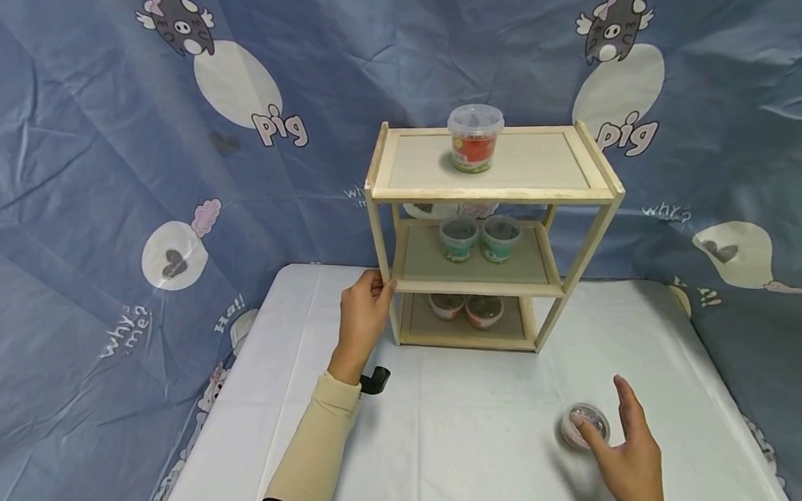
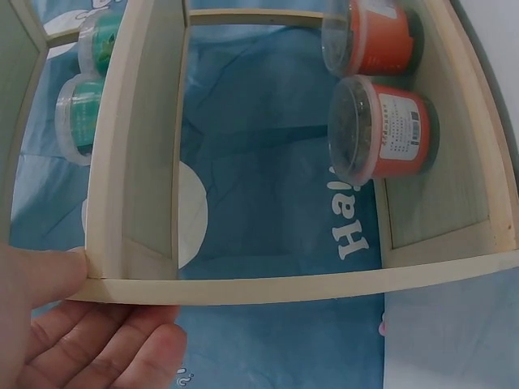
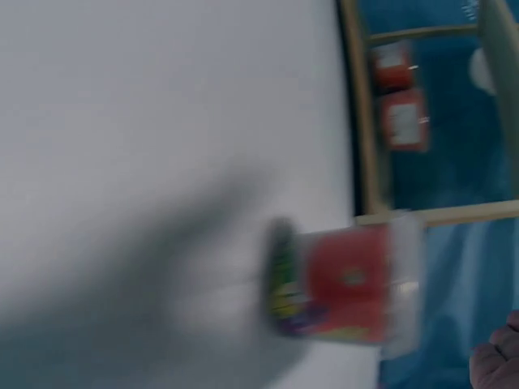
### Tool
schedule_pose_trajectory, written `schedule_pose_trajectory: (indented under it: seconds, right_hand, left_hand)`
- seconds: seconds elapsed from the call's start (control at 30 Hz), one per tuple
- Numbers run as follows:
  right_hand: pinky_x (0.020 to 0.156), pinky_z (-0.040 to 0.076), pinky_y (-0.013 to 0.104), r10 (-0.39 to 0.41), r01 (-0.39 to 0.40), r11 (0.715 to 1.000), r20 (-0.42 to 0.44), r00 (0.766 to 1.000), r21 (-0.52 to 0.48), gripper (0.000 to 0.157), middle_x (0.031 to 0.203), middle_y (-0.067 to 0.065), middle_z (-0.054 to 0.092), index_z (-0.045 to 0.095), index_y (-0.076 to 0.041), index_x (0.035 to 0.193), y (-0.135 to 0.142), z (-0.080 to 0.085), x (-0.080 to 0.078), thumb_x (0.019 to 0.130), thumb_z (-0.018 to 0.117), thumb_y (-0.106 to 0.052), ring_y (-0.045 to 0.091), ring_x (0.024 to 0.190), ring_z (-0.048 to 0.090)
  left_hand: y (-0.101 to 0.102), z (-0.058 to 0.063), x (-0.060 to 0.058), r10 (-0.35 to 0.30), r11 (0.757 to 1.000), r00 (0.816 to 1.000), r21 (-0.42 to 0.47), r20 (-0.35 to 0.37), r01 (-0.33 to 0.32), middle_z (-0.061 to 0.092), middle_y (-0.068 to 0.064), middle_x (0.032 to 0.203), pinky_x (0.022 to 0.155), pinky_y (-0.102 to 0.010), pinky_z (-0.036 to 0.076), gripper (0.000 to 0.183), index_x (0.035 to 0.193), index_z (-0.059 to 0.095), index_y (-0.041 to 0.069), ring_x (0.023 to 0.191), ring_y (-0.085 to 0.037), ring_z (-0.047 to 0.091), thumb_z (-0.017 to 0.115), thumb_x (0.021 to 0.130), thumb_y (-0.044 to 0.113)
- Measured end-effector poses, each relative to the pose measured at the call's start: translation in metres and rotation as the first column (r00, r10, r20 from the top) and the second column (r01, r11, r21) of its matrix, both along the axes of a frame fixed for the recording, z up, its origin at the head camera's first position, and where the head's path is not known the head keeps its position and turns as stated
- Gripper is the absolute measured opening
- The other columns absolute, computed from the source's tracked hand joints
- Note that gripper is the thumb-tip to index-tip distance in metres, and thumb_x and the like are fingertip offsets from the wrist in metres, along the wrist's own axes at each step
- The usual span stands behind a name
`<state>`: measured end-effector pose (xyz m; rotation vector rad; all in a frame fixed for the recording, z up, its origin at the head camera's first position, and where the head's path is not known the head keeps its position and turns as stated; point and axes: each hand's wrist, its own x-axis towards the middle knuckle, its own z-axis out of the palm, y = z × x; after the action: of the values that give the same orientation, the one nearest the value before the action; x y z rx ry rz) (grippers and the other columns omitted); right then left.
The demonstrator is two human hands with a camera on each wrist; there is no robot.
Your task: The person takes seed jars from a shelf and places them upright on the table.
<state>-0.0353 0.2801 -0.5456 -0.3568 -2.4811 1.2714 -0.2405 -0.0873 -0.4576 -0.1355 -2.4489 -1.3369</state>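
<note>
My left hand (image 1: 364, 315) grips the left front post of a small three-tier wooden shelf (image 1: 543, 161) at its middle tier. In the left wrist view the thumb (image 2: 49, 274) lies on one side of that post and the fingers (image 2: 105, 344) on the other. My right hand (image 1: 635, 461) is low on the right, thumb and fingers spread apart. Beside it on the table stands a clear-lidded plastic tub (image 1: 596, 415), its rim overlapped by the thumb in the head view. The right wrist view shows this tub (image 3: 349, 284) blurred, with a red label.
One red-labelled tub (image 1: 475, 146) stands on the top tier. Two green-labelled tubs (image 1: 499, 243) share the middle tier, and two red ones (image 1: 483, 314) the bottom tier. A white cloth (image 1: 474, 445) covers the table; a blue patterned curtain (image 1: 354, 72) hangs behind.
</note>
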Motion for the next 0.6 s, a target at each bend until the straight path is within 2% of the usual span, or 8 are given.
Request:
schedule_pose_trajectory:
  seconds: [0.07, 0.13, 0.2, 0.27, 0.43, 0.6]
  right_hand:
    - [0.112, 0.017, 0.005, 0.016, -0.016, 1.000, -0.056, 0.998, -0.002, 0.100, 0.170, 0.015, 0.026, 0.020, -0.013, 0.168, 0.000, 0.010, -0.003, 0.092, 0.084, -0.015, 0.022, 0.156, 0.023]
    - [0.113, 0.018, 0.005, 0.027, -0.027, 1.000, -0.098, 0.995, -0.008, 0.100, 0.169, 0.014, 0.026, 0.020, -0.013, 0.168, 0.000, 0.021, -0.006, 0.091, 0.084, -0.011, 0.010, 0.155, 0.022]
    - [0.114, 0.020, 0.007, 0.024, -0.027, 0.999, -0.128, 0.991, -0.019, 0.099, 0.169, 0.014, 0.027, 0.021, -0.014, 0.168, 0.000, 0.032, -0.010, 0.091, 0.084, -0.008, 0.004, 0.154, 0.023]
    - [0.115, 0.022, 0.009, 0.015, -0.021, 0.999, -0.149, 0.989, -0.036, 0.099, 0.169, 0.013, 0.028, 0.023, -0.017, 0.167, 0.000, 0.043, -0.013, 0.090, 0.084, -0.005, 0.004, 0.153, 0.025]
    - [0.117, 0.025, 0.014, 0.006, -0.020, 0.998, -0.221, 0.975, -0.063, 0.101, 0.168, 0.009, 0.032, 0.028, -0.020, 0.166, -0.001, 0.069, -0.021, 0.086, 0.083, 0.005, 0.013, 0.154, 0.029]
    - [0.118, 0.027, 0.017, 0.040, -0.064, 0.995, -0.275, 0.961, -0.081, 0.101, 0.168, 0.007, 0.033, 0.029, -0.019, 0.166, -0.004, 0.090, -0.024, 0.085, 0.081, 0.012, 0.016, 0.155, 0.030]
  left_hand:
    - [0.000, 0.000, 0.000, 0.000, 1.000, 1.000, -0.001, -0.003, 0.000, 0.076, -0.016, 0.104, 0.080, -0.036, 0.062, 0.021, 0.112, 0.072, -0.001, 0.095, -0.025, 0.076, 0.072, 0.102, 0.018]
    - [0.001, 0.001, 0.000, 0.004, 1.000, 1.000, -0.001, -0.002, -0.004, 0.076, -0.016, 0.104, 0.080, -0.036, 0.062, 0.021, 0.112, 0.072, -0.001, 0.095, -0.025, 0.076, 0.072, 0.102, 0.018]
    - [0.001, 0.001, 0.000, 0.007, 1.000, 1.000, -0.003, 0.000, -0.007, 0.076, -0.016, 0.104, 0.080, -0.036, 0.062, 0.021, 0.112, 0.073, -0.001, 0.095, -0.025, 0.076, 0.073, 0.102, 0.018]
    - [0.001, 0.002, 0.000, 0.007, 1.000, 1.000, -0.007, 0.004, -0.007, 0.076, -0.016, 0.103, 0.080, -0.037, 0.063, 0.022, 0.112, 0.072, -0.001, 0.095, -0.025, 0.076, 0.072, 0.102, 0.018]
    - [0.000, 0.003, 0.000, 0.010, 1.000, 1.000, -0.014, 0.012, -0.010, 0.076, -0.015, 0.103, 0.079, -0.037, 0.062, 0.023, 0.113, 0.072, -0.001, 0.094, -0.024, 0.076, 0.072, 0.102, 0.020]
    - [0.000, 0.002, 0.001, 0.006, 1.000, 1.000, -0.008, 0.020, -0.006, 0.076, -0.015, 0.104, 0.079, -0.036, 0.063, 0.024, 0.114, 0.072, -0.001, 0.095, -0.024, 0.076, 0.072, 0.102, 0.020]
